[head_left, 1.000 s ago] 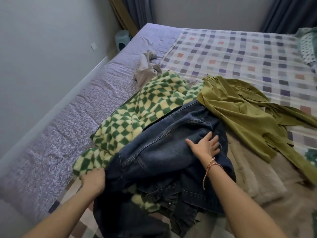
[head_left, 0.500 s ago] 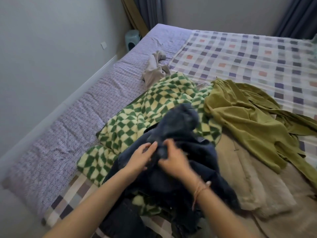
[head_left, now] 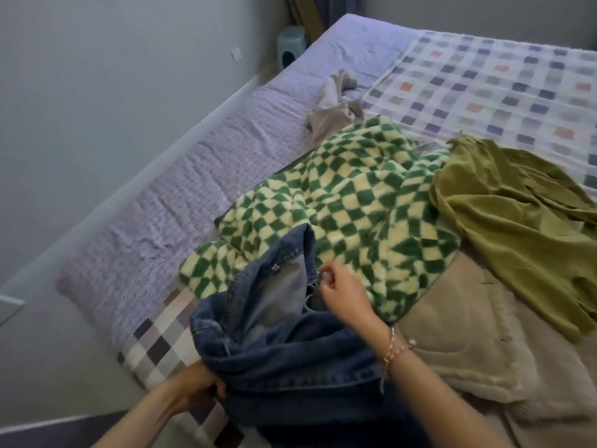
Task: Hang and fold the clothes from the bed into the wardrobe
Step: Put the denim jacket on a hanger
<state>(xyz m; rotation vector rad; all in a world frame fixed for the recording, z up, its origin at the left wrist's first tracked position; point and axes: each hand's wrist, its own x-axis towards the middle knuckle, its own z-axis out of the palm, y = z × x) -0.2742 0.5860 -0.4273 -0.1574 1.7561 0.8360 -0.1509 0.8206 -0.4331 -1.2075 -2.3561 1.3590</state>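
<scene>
A dark blue denim jacket [head_left: 290,354] is bunched up at the near edge of the bed, partly lifted. My left hand [head_left: 197,384] grips its lower left edge at the bed's corner. My right hand [head_left: 342,289], with a bracelet on the wrist, pinches the denim near a metal button by the raised collar. Behind the jacket lies a green and cream checked fleece [head_left: 339,202]. An olive green garment [head_left: 517,227] is spread out to the right. A beige fleecy coat [head_left: 468,344] lies beneath them at the near right.
A crumpled grey garment [head_left: 332,108] sits farther back on the purple sheet [head_left: 168,227]. A checked blanket [head_left: 500,82] covers the far bed. A grey wall runs along the left, with a pale green stool [head_left: 290,46] in the far corner beside a curtain.
My hands have moved apart on the denim jacket: the left has dropped to its lower left edge, the right has gone up to the collar. More of the checked fleece shows.
</scene>
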